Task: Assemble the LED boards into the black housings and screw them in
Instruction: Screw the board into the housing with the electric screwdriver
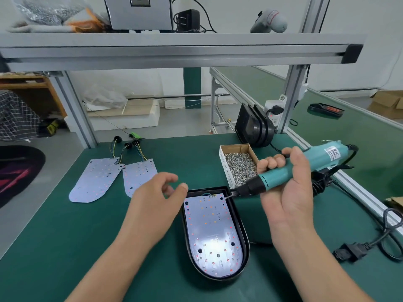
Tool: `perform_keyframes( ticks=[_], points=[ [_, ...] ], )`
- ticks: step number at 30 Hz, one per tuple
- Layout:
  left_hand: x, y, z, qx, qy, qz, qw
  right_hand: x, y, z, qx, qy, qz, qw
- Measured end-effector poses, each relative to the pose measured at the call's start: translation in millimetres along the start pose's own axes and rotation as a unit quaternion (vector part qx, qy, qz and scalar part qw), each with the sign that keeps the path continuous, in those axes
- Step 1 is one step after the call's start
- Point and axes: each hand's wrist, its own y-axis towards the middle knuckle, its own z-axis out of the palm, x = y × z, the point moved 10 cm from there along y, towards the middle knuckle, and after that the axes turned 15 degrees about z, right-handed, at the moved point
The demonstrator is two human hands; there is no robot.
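A black housing lies on the green table in front of me with a white LED board seated inside it. My right hand grips a teal electric screwdriver, its bit pointing left at the board's far right corner. My left hand hovers just left of the housing's far end, fingers loosely curled, holding nothing that I can see. Two loose LED boards with wire leads lie at the left.
A cardboard box of screws stands behind the housing. Several black housings lean by the frame post at the back right. A power cord and plug trail on the right. A metal shelf runs overhead.
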Motion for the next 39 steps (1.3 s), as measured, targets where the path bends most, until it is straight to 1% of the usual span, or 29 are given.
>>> perform_keyframes(
  ticks=[2,4,6,11,14,20,32,39],
  points=[
    [16.5,-1.2,14.2,0.069,0.040,-0.030,0.996,1.5,4.1,-4.7,-0.013,-0.022,-0.008,1.000],
    [25.2,-6.7,33.3,0.134,0.045,-0.039,0.989,1.5,8.0,-7.9,-0.022,-0.044,-0.013,0.999],
    [29.6,-9.3,45.8,0.159,0.023,-0.043,0.986,1.4,10.9,-9.6,-0.024,-0.065,-0.018,0.997],
    [29.2,-7.9,57.4,0.155,-0.076,-0.059,0.983,-0.6,15.1,-8.6,-0.014,-0.116,-0.028,0.993],
    [29.4,-9.3,59.5,0.147,-0.098,-0.066,0.982,-3.6,16.0,-5.1,-0.008,-0.139,-0.031,0.990],
    [31.2,-9.1,59.6,0.141,-0.096,-0.074,0.983,-6.8,14.4,0.9,0.008,-0.168,-0.034,0.985],
    [25.8,-7.6,60.1,0.138,-0.086,-0.062,0.985,-9.8,2.9,21.6,0.051,-0.233,-0.041,0.970],
    [28.6,-8.1,62.3,0.140,-0.085,-0.069,0.984,-19.0,-9.3,44.0,0.130,-0.295,-0.057,0.945]
  ],
)
